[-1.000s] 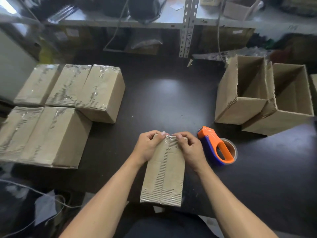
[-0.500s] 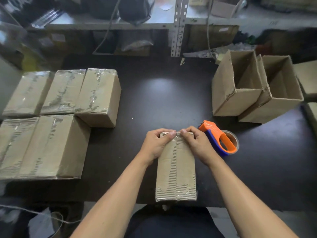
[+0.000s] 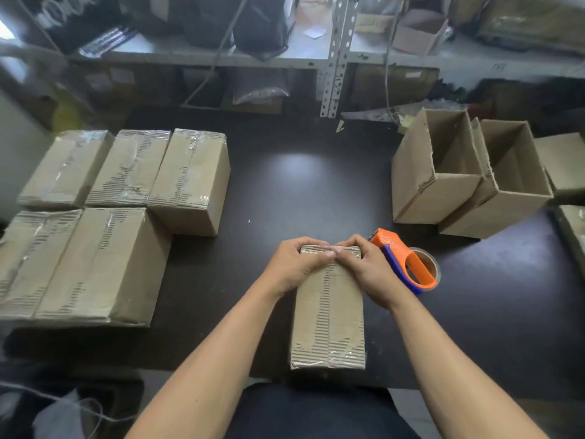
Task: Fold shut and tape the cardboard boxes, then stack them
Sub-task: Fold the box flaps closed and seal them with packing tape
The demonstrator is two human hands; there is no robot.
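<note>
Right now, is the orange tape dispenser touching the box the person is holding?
Apart. The head view shows dark table between the tape dispenser and the box; the right hand lies between them.

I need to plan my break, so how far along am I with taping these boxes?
Done: five taped boxes lie closed on the table's left side. In hand: your left hand and right hand press on the far end of the taped box in front; the tape dispenser lies beside it. Left: two open boxes at right, and stacking, since none sits atop another.
</note>
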